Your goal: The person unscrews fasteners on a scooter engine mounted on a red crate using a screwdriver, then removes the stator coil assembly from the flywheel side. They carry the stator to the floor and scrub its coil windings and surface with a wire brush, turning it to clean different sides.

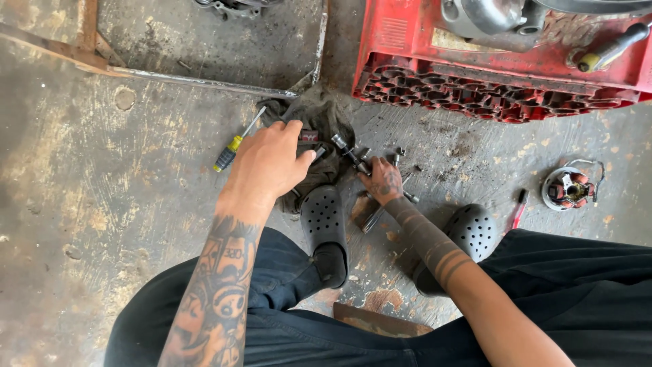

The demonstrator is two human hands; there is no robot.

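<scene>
The left hand [268,163] rests palm down on a dirty rag [319,126] on the concrete floor [102,204], its thumb and fingers pinching a small metal piece [319,153] against the cloth. The right hand [382,182] reaches among loose sockets and bits [397,160], its fingers curled around a metal tool [350,153] just beside the rag. A yellow-handled screwdriver [234,144] lies to the left, a red crate [502,61] beyond.

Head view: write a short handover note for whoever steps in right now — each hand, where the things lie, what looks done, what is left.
Left hand: resting on the dark rag on the concrete floor, fingers pressing a small metal part against it.
Right hand: down among the loose sockets and bolts; grip unclear.
Yellow-handled screwdriver lies left of the rag, untouched. Stator coil sits far right, red crate ahead.
Done: parts laid out. Left: parts are still scattered, unsorted.
</scene>
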